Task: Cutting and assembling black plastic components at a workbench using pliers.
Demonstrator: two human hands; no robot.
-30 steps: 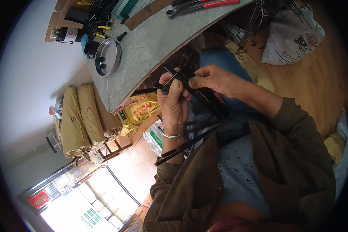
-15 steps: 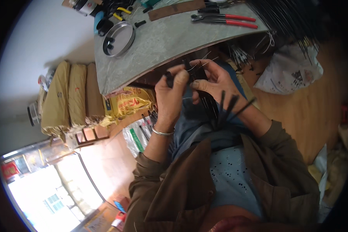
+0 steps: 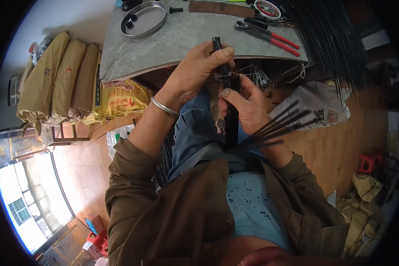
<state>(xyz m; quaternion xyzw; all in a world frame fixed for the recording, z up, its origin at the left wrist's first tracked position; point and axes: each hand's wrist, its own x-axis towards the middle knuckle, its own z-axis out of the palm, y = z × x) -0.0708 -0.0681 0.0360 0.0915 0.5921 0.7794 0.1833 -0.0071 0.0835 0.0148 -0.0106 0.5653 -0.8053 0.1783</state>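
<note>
My left hand (image 3: 199, 66) is closed round a short black cylindrical piece (image 3: 217, 43), held upright with its flared top above the fingers. Just below and to the right, my right hand (image 3: 248, 104) grips a dark bundle of thin black rods (image 3: 232, 122) in front of my lap, thumb across its upper part. The bundle's top end touches or nearly touches the lower end of the cylindrical piece; the fingers partly hide that spot. Fine thin wires stick out sideways there. More black rods (image 3: 277, 124) fan out across my right forearm.
On the grey table (image 3: 186, 40) lie a round metal tray (image 3: 153, 20) with small black pieces, red-handled pliers (image 3: 275, 40), a brown strip (image 3: 221, 9) and a small white bowl (image 3: 267, 9). Long black rods (image 3: 328, 40) overhang its right corner. Wrapped rolls (image 3: 44, 80) stand left.
The view has shifted. My left hand has come up with the black cylindrical piece, now upright over the bundle's end. My right hand still grips the bundle.
</note>
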